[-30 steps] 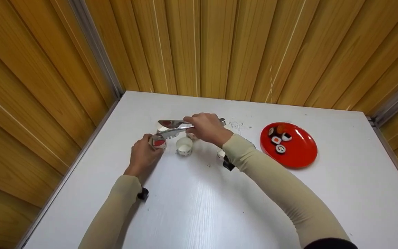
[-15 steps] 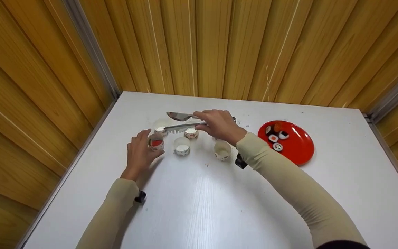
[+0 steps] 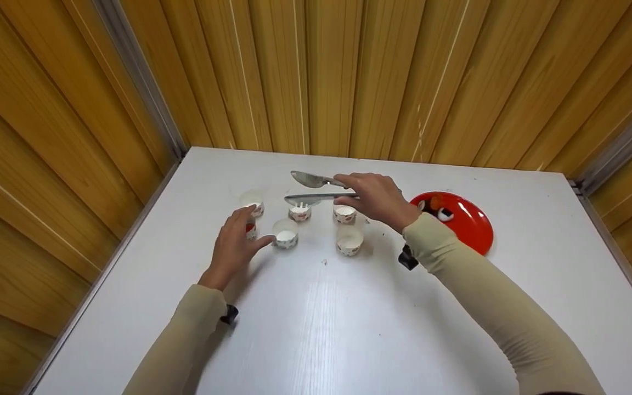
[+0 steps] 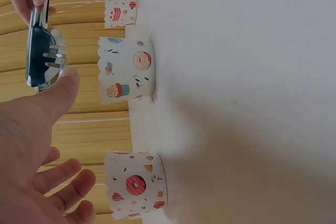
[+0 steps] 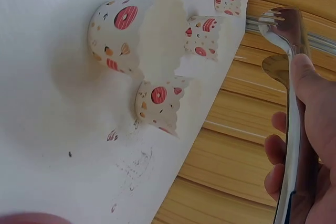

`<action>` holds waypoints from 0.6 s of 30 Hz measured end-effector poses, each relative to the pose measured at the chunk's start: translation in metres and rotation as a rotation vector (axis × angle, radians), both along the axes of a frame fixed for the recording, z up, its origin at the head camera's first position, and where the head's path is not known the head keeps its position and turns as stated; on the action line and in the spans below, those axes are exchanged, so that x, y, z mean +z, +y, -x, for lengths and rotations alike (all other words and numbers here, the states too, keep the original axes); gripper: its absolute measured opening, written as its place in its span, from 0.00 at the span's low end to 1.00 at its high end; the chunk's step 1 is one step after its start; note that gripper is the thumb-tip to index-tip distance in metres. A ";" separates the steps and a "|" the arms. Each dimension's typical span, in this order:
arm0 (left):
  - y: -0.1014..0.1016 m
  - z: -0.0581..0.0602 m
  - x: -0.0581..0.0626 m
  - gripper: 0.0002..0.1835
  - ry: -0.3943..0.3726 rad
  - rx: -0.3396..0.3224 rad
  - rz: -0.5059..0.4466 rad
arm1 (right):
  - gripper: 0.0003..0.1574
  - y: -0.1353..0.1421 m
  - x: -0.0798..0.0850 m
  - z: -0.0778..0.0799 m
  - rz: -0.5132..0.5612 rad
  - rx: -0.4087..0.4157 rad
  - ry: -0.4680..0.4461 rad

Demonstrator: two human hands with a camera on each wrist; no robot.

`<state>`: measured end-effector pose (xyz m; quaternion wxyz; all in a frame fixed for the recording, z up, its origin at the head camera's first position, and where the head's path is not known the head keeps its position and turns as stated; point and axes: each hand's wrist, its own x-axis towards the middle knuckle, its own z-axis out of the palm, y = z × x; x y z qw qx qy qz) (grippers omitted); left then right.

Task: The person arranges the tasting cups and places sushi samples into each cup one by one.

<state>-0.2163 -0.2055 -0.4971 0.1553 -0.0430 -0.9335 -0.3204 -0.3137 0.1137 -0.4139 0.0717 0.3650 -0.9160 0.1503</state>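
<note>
My right hand holds metal serving tongs, one arm with a toothed, fork-like end. The tongs' arms stand apart above the back cups, with nothing between them. My left hand is spread, thumb away from the fingers, beside a paper baking cup with something red inside. That cup is partly hidden behind the fingers. In the left wrist view, a gap shows between the fingers and the nearest cup. Near the left thumb stands another printed cup, upright.
Further paper cups stand upright: one back left, one back middle, one back right, one front right. Behind my right wrist lies a red plate with sushi pieces. Wooden panels border the white table.
My right hand has moved right with the tongs, away from the cup with the red thing. My left hand's fingers have let go of that cup and spread apart.
</note>
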 end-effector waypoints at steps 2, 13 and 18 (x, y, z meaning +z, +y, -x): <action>0.004 0.001 0.001 0.45 -0.011 -0.016 0.006 | 0.35 0.008 0.000 0.000 -0.003 -0.017 -0.014; 0.014 0.004 -0.002 0.43 -0.086 -0.089 -0.038 | 0.34 0.044 -0.001 -0.007 0.004 -0.079 -0.077; 0.018 0.004 -0.003 0.42 -0.112 -0.090 -0.058 | 0.34 0.060 -0.002 -0.011 0.014 -0.100 -0.105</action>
